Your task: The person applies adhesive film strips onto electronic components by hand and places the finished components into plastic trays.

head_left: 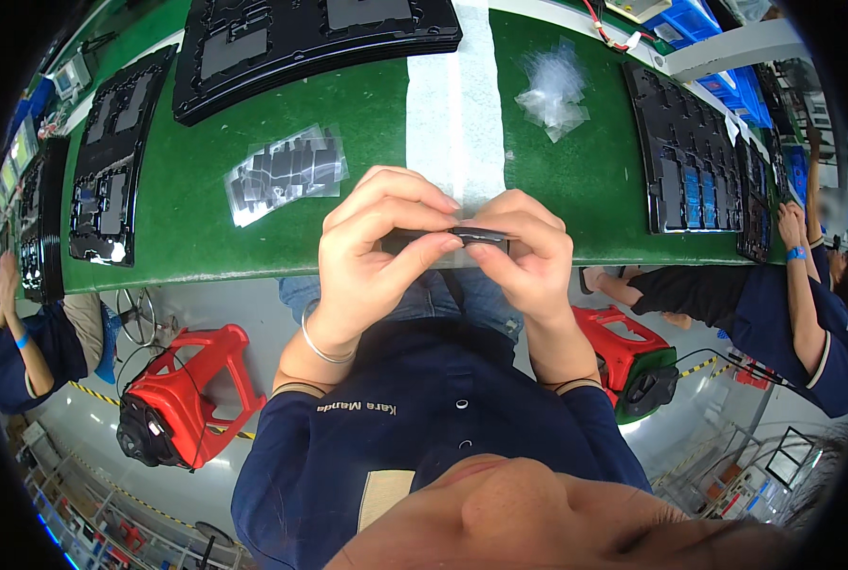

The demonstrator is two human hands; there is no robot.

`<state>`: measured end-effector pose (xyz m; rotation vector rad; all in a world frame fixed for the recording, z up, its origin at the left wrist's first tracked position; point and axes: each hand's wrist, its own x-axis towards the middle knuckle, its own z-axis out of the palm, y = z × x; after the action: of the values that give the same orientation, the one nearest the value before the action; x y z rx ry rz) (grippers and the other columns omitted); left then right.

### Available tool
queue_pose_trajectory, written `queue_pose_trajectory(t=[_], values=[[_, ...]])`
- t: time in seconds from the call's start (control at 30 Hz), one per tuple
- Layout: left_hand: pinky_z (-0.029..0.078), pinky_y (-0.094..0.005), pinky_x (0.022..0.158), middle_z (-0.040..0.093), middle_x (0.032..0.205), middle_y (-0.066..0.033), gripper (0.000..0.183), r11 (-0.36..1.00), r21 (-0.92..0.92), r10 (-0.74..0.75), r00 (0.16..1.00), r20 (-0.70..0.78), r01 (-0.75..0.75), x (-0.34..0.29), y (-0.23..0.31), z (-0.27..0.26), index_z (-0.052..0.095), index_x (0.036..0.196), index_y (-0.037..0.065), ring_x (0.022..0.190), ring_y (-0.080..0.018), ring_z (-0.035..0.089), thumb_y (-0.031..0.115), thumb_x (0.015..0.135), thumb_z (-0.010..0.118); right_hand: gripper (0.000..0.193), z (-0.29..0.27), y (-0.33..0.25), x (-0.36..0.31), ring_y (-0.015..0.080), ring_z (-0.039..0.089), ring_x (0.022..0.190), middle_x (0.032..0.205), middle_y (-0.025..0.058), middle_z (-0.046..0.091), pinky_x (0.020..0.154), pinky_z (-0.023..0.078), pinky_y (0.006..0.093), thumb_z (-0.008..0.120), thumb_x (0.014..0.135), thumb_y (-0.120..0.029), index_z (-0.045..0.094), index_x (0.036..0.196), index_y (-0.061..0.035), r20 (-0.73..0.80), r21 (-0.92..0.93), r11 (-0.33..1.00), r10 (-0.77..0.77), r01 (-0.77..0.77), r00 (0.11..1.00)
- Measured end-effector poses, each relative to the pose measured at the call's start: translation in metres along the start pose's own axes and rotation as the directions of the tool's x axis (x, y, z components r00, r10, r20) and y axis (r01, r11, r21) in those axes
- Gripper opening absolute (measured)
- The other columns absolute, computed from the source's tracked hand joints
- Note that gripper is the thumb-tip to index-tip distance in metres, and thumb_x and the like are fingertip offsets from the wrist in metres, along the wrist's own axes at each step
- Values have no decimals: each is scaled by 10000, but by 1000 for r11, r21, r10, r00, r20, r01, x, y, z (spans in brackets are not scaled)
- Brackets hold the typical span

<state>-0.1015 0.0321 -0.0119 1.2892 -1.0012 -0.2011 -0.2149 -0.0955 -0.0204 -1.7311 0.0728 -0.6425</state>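
Note:
A thin dark, flat piece with a glossy edge (482, 236) is held up over the front edge of the table. My left hand (365, 245) pinches its left part between thumb and fingertips. From the other side, my right hand (536, 249) grips its right end, thumb underneath and fingers curled over. The fingers cover much of the piece, so its exact kind cannot be made out. Beyond my left hand lies a pile of clear film sheets with dark strips (289, 173) on the green mat.
A stack of black moulded trays (315, 74) stands at the back left. Another black tray (111, 157) lies farther left, and one with compartments (690, 161) at the right. Crumpled clear film (555, 90) sits beyond a white strip (454, 104). Co-workers sit at both sides.

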Motion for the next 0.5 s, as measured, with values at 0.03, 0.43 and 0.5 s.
queue_pose_trajectory(t=[0.03,0.43,0.5], values=[[458,-286,707,622,848,-74,150,1000,1,0,1000,1,0,0,-1,0,626,760,13,822,-207,568,-19,636,705,186,2,0,0,159,575,659,756,76,600,573,440,246,666,653,27,650,838,10,-32,-61,996,-65,63,997],[369,-389,863,587,1022,-66,362,807,555,291,954,-78,-201,-15,5,27,630,911,34,1039,-294,435,124,579,741,266,20,4,1,173,550,588,698,69,570,498,433,262,697,562,37,646,821,7,-294,-341,910,-339,233,893],[300,-442,913,498,1153,-168,557,723,664,248,969,11,-193,-21,11,39,558,1045,-34,1101,-350,372,409,715,633,270,24,7,3,175,548,579,695,65,568,491,434,263,699,557,35,646,819,4,-336,-441,868,-397,230,854]])
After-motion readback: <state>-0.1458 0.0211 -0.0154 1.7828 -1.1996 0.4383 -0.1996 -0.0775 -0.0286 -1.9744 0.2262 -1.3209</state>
